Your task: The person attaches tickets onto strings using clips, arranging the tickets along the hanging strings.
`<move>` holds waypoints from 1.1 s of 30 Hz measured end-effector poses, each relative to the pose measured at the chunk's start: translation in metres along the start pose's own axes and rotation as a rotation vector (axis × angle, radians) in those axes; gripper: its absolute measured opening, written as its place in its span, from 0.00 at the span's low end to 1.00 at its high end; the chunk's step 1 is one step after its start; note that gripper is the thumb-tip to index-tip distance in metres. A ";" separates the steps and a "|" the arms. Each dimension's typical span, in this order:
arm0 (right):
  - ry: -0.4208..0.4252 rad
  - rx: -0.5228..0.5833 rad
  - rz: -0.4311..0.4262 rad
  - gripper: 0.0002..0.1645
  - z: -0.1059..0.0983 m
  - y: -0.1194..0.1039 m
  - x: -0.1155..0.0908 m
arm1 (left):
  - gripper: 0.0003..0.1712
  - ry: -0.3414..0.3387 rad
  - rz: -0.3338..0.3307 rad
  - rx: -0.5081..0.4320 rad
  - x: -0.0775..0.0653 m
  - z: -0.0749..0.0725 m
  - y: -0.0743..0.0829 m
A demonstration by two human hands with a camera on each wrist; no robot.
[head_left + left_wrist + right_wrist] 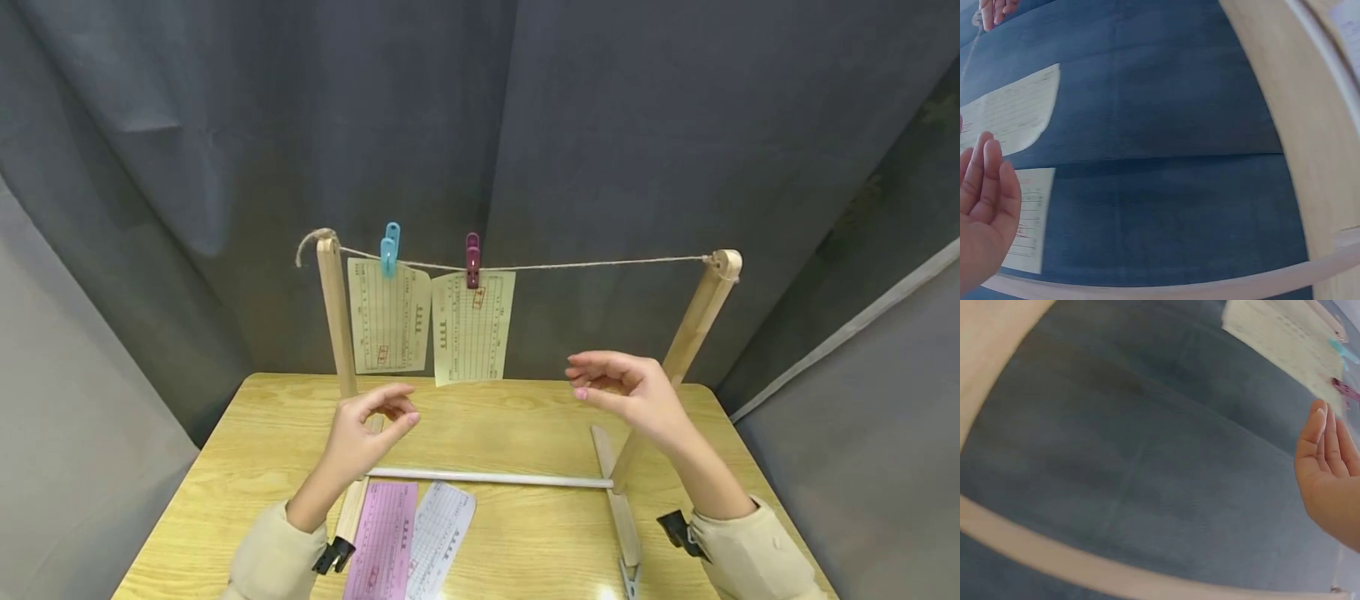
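Twine (600,265): rough, carrying left yellow slip (390,321) and right yellow slip (468,342), both left of middle, long axes nearly vertical.
Top edges: blue clip (388,250) and purple clip (472,260), upright with handles up, each pinching one slip.
Left hand (371,425): near left wooden post (335,321), fingers loosely curved, thumb close to fingertips.
Right hand (630,387): before right wooden post (697,325), fingers gently bent, thumb apart.
Tabletop (525,542): wood-grained, rounded corners; near left, pink slip (378,537) and white slip (442,529) lie flat, white's far end slanting right.
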State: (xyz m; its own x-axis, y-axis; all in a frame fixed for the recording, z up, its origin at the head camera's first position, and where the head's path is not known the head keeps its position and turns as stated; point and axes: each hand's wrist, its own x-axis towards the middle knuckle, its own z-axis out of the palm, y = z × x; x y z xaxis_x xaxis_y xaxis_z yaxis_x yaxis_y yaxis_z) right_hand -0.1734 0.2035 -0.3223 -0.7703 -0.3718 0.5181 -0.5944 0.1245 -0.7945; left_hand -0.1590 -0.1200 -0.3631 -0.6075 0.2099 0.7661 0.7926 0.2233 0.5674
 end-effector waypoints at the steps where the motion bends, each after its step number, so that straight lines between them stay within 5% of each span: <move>1: -0.012 -0.002 -0.005 0.17 0.000 0.004 -0.004 | 0.17 -0.019 -0.008 -0.001 -0.004 0.000 -0.001; 11: -0.067 -0.003 0.074 0.17 0.001 0.043 -0.046 | 0.18 -0.172 -0.090 -0.035 -0.033 0.002 -0.018; 24: -0.064 0.070 0.258 0.19 0.002 0.082 -0.093 | 0.22 -0.297 -0.315 -0.058 -0.060 0.003 -0.034; 33: -0.083 0.097 0.312 0.20 0.001 0.110 -0.127 | 0.31 -0.344 -0.412 -0.120 -0.094 0.012 -0.080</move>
State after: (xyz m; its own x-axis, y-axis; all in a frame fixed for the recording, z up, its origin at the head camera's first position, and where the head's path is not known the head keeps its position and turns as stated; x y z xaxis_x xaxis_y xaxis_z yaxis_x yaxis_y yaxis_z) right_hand -0.1402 0.2636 -0.4756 -0.8877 -0.4040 0.2207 -0.3050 0.1571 -0.9393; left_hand -0.1659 -0.1457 -0.4840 -0.8348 0.4319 0.3414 0.4734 0.2468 0.8455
